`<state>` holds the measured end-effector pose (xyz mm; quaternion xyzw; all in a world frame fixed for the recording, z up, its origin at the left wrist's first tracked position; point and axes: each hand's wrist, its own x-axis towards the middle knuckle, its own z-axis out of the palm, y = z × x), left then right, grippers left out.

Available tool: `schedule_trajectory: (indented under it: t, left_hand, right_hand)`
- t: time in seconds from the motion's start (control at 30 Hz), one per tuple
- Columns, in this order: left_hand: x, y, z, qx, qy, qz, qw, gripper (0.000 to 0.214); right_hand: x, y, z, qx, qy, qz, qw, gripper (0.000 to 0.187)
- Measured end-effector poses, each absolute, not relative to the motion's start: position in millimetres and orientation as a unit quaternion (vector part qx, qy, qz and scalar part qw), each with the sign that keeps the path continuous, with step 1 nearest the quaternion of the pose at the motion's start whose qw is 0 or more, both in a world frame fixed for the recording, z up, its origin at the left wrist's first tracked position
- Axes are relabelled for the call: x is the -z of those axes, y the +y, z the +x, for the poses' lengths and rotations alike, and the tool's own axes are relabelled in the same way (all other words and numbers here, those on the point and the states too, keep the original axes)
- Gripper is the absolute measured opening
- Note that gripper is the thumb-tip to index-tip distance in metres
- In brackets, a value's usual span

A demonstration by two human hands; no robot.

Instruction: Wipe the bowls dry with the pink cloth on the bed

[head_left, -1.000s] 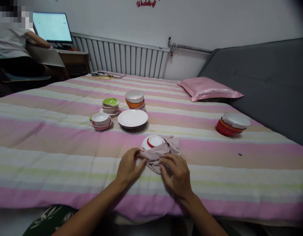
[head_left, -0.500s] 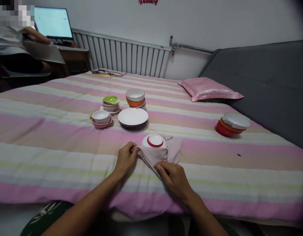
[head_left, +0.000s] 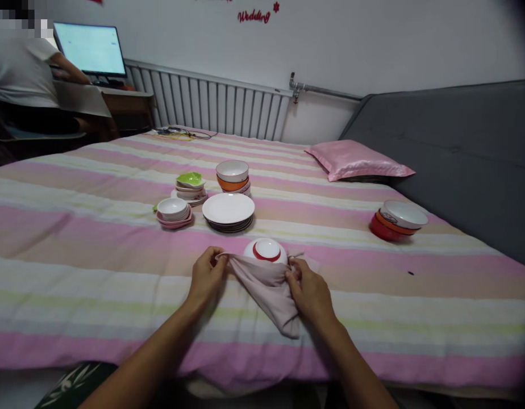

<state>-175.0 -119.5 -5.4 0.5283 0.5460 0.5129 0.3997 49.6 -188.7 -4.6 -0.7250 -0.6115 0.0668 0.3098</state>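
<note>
A beige cloth (head_left: 269,287) hangs stretched between my two hands just above the striped bedspread (head_left: 96,250). My left hand (head_left: 207,275) pinches its left corner and my right hand (head_left: 309,292) pinches its right edge, while a loose corner droops toward me. Right behind the cloth sits an upside-down white bowl with a red ring (head_left: 266,250); the cloth covers its near side.
Beyond the bowl are a stack of white plates (head_left: 228,210), small white bowls on a pink dish (head_left: 174,210), an orange-and-white bowl stack (head_left: 232,175) and a green dish on saucers (head_left: 191,184). A red and orange bowl stack (head_left: 398,218) sits right; a pink pillow (head_left: 358,161) farther back. Another person (head_left: 24,74) sits at a monitor, far left.
Both hands have lifted and spread the cloth apart. My right hand moved from the cloth's near fold up to its right edge. The bowl stayed put.
</note>
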Motion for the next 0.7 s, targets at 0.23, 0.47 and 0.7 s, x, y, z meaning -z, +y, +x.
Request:
schedule_trajectory:
  t: [0.23,0.47,0.7]
  left_hand:
    - [-9,-132,-172,-0.509,0.44,0.442,0.593,0.033]
    - [-41,-152,-172,-0.391,0.361,0.451,0.717,0.045]
    - [-20,-130,-181,-0.429,0.517,0.532,0.516,0.032]
  right_hand:
    - [-4,-190,55,-0.152,-0.63,-0.705,0.288,0.017]
    - [-31,-208,91,-0.463,-0.516,-0.558,0.456,0.027]
    - [-27,-203,94,-0.348,-0.53,-0.642,0.431,0.027]
